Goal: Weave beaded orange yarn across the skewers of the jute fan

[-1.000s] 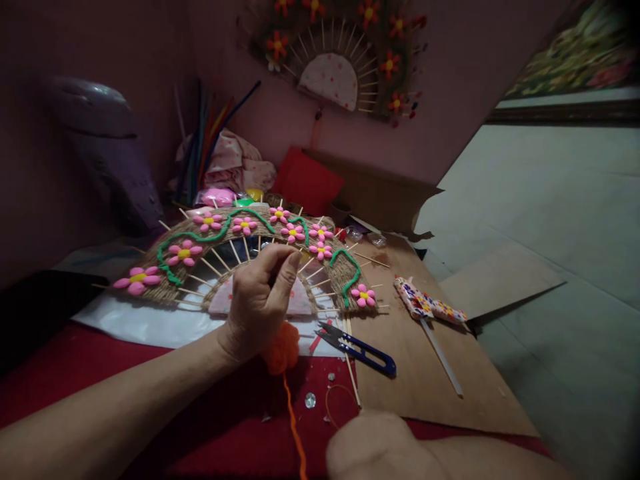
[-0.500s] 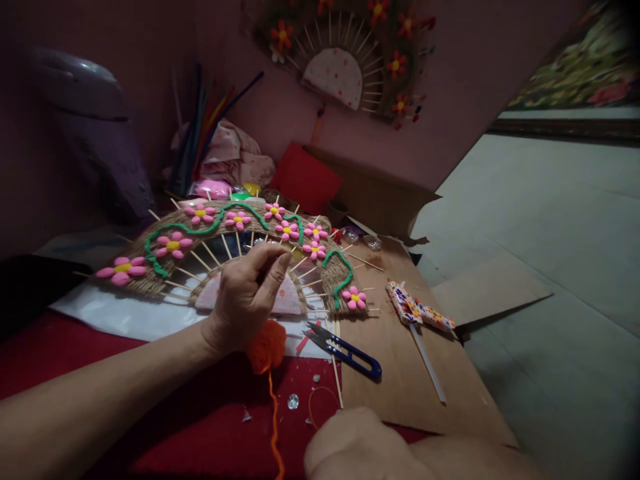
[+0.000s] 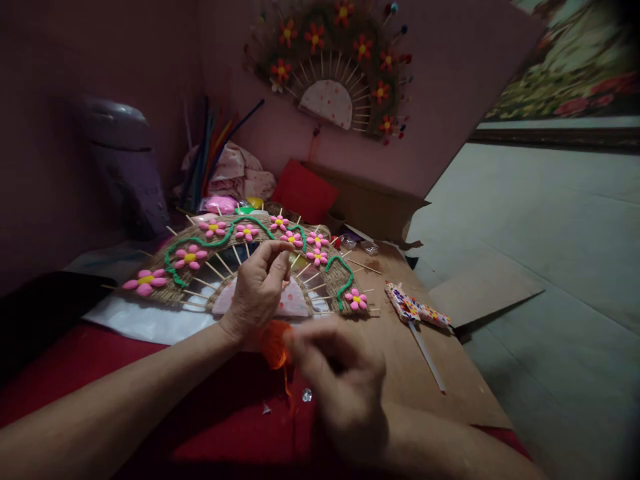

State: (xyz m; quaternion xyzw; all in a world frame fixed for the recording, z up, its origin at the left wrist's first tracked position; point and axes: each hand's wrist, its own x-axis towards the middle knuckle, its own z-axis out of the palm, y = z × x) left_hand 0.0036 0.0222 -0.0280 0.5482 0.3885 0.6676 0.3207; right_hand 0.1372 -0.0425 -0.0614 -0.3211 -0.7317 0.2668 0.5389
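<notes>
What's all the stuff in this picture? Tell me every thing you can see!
Twine fan: one, brown, centre
Flowers: nine showing, pink and yellow, on that fan
Green strands: three, green, same fan
Wall fan: one, brown with orange flowers, on the wall
Yarn ball: one, orange, front centre
Clear gem: one, colourless, front
Red cover: one, red, front
White sheet: one, white, under the twine fan
Cardboard: several pieces, brown, right and back
Patterned piece: one, multicoloured, right
Packets: a few, pink, green, yellow, back
Fuzzy sticks: several, mixed colours, back left
Framed picture: one, mostly green, upper right
Left hand: one, bare, before the twine fan
Right hand: one, bare, blurred, front
</notes>
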